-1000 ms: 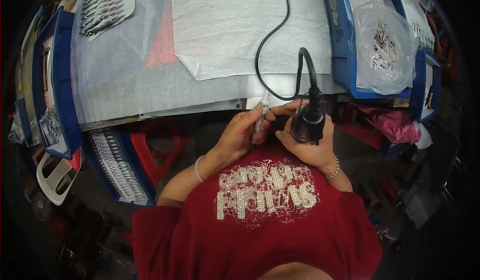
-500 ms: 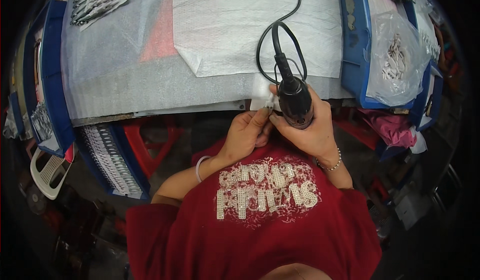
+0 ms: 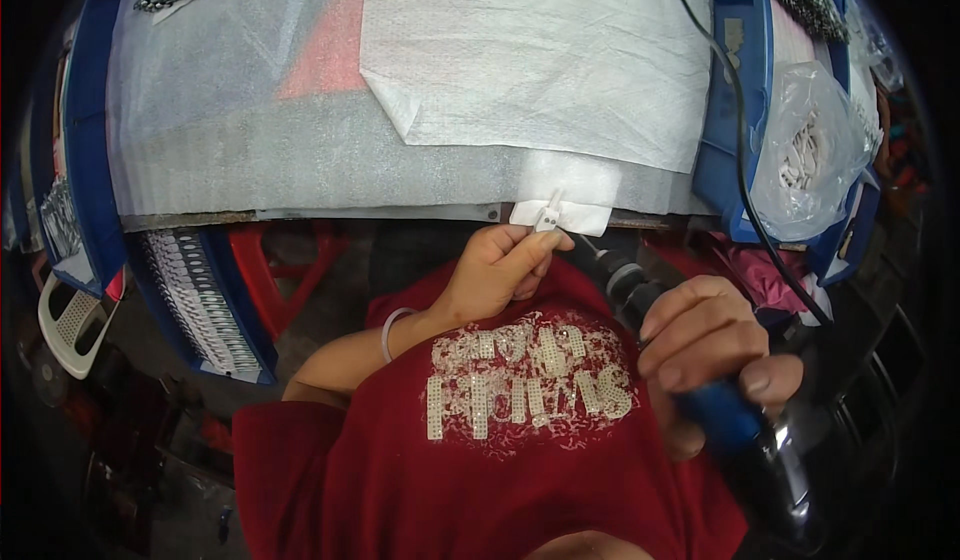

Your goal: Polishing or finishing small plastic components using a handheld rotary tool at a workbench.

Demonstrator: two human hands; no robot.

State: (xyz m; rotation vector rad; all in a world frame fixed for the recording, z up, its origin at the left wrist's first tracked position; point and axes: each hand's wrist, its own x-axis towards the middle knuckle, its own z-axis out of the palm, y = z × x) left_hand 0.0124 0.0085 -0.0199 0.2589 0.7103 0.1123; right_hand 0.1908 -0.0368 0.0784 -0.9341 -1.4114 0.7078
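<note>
At the table's front edge, my left hand (image 3: 505, 272) is closed in a pinch on a small pale metal part (image 3: 547, 217) with small dark holes in its face. The part's narrow end rests over a folded white pad (image 3: 578, 178) that hangs slightly past the edge. My right hand (image 3: 705, 345) wraps round a corded electric screwdriver (image 3: 722, 415), black with a blue band, tilted with its body toward my lower right. Its thin bit points up and left, ending close to the left fingertips and the part; whether it touches is too small to tell.
A white sheet (image 3: 540, 50) lies on the grey foam-covered table (image 3: 250, 165). Blue bins (image 3: 737, 110) stand at the right, one with a plastic bag of small parts (image 3: 805, 150). The black cord (image 3: 742, 150) runs down past it. Left below are a blue tray of metal pieces (image 3: 190, 290) and a red stool (image 3: 285, 275).
My right hand has swung the screwdriver from upright over the part to a tilt at lower right. The cord has moved right. My left hand stays pinched on the part, now in plainer sight.
</note>
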